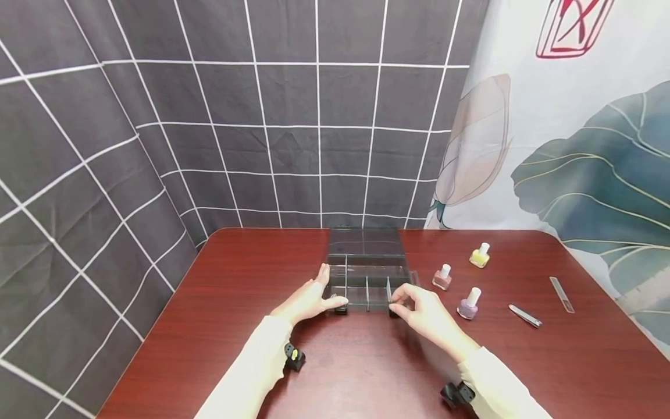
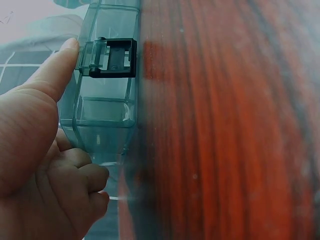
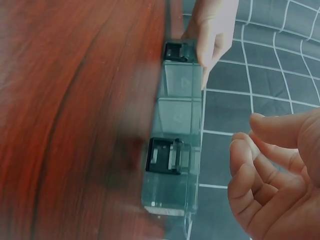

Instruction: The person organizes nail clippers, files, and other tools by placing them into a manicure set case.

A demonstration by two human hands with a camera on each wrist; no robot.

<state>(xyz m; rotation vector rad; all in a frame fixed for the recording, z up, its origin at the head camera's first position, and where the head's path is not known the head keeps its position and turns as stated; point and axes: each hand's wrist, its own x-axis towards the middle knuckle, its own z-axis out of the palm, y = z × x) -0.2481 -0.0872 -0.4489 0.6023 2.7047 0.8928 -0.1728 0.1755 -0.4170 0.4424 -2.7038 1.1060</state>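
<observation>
A clear plastic compartment box (image 1: 357, 307) with thin upright dividers lies on the table, its lid (image 1: 364, 241) raised back behind it. My left hand (image 1: 309, 299) holds the box's front left corner. In the left wrist view, the thumb of that hand (image 2: 30, 120) presses by a black latch (image 2: 116, 57), other fingers curling beside the end wall. My right hand (image 1: 426, 314) hovers at the front right corner, near a divider (image 1: 388, 288). In the right wrist view, its fingers (image 3: 242, 155) bend loosely toward the thumb above the second latch (image 3: 162, 156), nothing visible between them.
Right of the box stand pink (image 1: 442, 277), purple (image 1: 469, 304) and yellow (image 1: 479, 255) nail polish bottles. Beyond them lie a nail clipper (image 1: 525, 315) and a narrow clear strip, perhaps a nail file (image 1: 562, 294). Hanging cloth (image 1: 293, 145) borders the table's back edge.
</observation>
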